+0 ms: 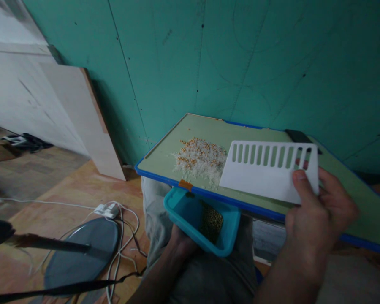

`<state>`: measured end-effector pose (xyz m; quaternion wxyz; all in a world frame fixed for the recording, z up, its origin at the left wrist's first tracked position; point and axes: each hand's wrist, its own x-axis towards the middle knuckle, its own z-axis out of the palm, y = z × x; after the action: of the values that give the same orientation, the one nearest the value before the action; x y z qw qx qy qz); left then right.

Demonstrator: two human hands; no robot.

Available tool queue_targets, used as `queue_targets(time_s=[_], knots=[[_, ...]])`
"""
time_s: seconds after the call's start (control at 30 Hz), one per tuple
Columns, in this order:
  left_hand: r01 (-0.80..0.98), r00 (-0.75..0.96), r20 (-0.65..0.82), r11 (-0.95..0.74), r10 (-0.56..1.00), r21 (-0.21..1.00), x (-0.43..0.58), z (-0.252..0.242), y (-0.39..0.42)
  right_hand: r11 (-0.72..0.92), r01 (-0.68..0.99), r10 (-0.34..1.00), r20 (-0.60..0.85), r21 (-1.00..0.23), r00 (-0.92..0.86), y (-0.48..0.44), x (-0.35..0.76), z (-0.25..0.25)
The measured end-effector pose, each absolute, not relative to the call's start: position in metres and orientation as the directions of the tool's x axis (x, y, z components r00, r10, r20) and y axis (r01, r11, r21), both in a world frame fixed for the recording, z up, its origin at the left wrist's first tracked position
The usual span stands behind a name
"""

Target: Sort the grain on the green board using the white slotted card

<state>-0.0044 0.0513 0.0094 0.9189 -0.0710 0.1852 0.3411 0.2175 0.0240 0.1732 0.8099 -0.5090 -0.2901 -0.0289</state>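
Observation:
My right hand (pixel 316 207) grips a flat white plastic scraper (pixel 259 173) with a row of slots, thumb on its near face. The scraper is held over the pale green tabletop (pixel 266 134), its left end beside a spread pile of white grains (pixel 205 160) mixed with round yellow beans (pixel 190 160). Below the table's near edge, a turquoise plastic tub (pixel 193 215) is held tilted by my left hand (pixel 182 242), whose fingers are mostly hidden beneath it. Greenish beans or grains (pixel 213 221) lie inside the tub.
A dark flat object (pixel 297 136) lies at the table's far right. Orange tape (pixel 185 184) marks the blue near edge. A green wall (pixel 177 55) stands right behind. On the floor at left are a round grey stand base (pixel 82 253), white cables and a power strip (pixel 107 210).

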Motion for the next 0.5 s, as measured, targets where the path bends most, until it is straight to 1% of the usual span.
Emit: queue_targets(time_s=[0.1,0.2,0.27,0.4,0.5], knots=[[-0.651,0.701,-0.419,0.757,0.577,-0.047,-0.003,0.010,0.051,0.464,0.378,0.211,0.515,-0.801,0.831,0.023,0.218,0.172],[-0.661,0.685,-0.458,0.747,0.566,-0.066,-0.001,0.010,0.051,0.452,0.378,0.243,0.519,-0.808,0.819,0.023,0.219,0.171],[-0.653,0.686,-0.443,0.757,0.578,-0.025,0.000,0.009,0.050,0.455,0.359,0.286,0.516,-0.815,0.808,0.022,0.218,0.171],[-0.613,0.729,-0.332,0.787,0.599,0.074,0.002,0.004,0.048,0.469,0.331,0.377,0.524,-0.819,0.764,0.020,0.217,0.173],[-0.603,0.749,-0.259,0.790,0.609,0.114,0.001,0.000,0.048,0.452,0.345,0.376,0.526,-0.823,0.762,0.020,0.219,0.172]])
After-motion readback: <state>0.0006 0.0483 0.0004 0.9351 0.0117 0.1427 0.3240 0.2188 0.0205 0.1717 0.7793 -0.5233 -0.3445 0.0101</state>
